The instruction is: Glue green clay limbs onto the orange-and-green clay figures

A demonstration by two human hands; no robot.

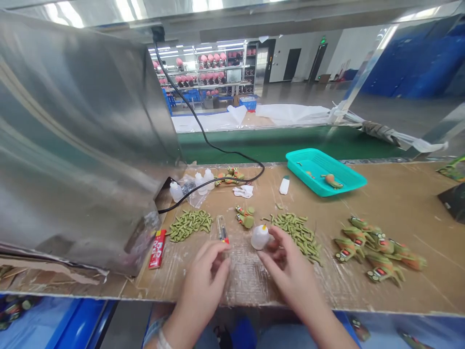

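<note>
Left hand: half open, palm down low over the near edge of the desk, fingers bent; nothing shows in its grasp, and its fingertips are just short of the small tool.
Right hand: loosely curled, thumb and forefinger tips against the right side of the glue bottle; I cannot tell whether it truly grips the bottle or only touches it.
Glue bottle: small, white and round with a yellow tip, tilted, on the desk between the two hands and closer to the right one.
Small tool: clear-handled with a red end, lying on the desk just beyond the left fingertips.
Green pieces: one pile left of the tool, a second pile just beyond the right hand.
Small figures: two, just behind the glue bottle.
Finished toys: a cluster of green and orange figures, well to the right.
Teal tray: farther back on the right, with a few pieces inside.
Red packet: flat on the desk at the left, beside the metal housing.
Spare bottles: small white ones in a clear bag, near the black cable.
</note>
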